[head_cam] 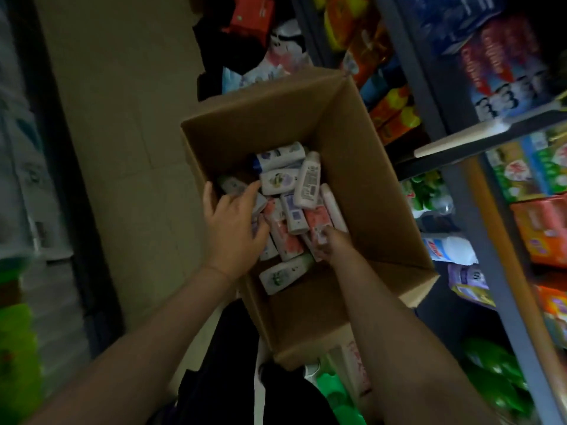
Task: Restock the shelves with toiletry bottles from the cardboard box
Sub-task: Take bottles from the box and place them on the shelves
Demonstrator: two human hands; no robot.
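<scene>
Dim shop aisle, pale tiled floor (pixel 129 124) under you. Your left hand (pixel 234 223) reaches into the cardboard box (pixel 362 167), fingers spread loosely over the bottles, pressing on them without clearly gripping one. Your right hand (pixel 333 242) is deeper in, fingers curled round a pink-and-white bottle (pixel 317 222). More bottles lie jumbled on the box bottom, among them a white one with a green label (pixel 283 276) nearest you. Shelves (pixel 478 133) of coloured packets stand just right of the box.
</scene>
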